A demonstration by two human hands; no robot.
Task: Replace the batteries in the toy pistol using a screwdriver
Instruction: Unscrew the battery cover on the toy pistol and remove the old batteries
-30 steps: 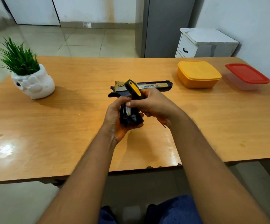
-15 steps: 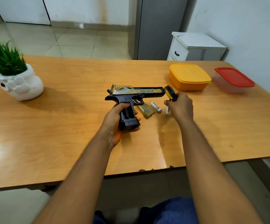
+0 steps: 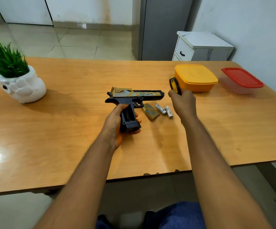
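Note:
The black and gold toy pistol (image 3: pixel 134 96) lies on its side on the wooden table (image 3: pixel 67 129), barrel pointing right. My left hand (image 3: pixel 117 124) grips its black handle, whose battery slot lies uncovered. The gold grip cover (image 3: pixel 151 112) lies loose just right of the handle. Two white batteries (image 3: pixel 165 110) lie side by side beyond the cover. Above and right of the batteries, my right hand (image 3: pixel 182 103) holds the yellow and black screwdriver (image 3: pixel 175 85) by its handle; the shaft is hidden by the hand.
A yellow lidded box (image 3: pixel 195 77) stands right behind the screwdriver, with a red-lidded clear box (image 3: pixel 242 81) further right. A white pot with a green plant (image 3: pixel 18 76) stands at the far left. The table's front edge (image 3: pixel 150 175) is chipped near my arms.
My right hand has moved off the pistol grip to the right with the screwdriver, uncovering the loose cover and the two batteries. My left hand has kept hold of the handle.

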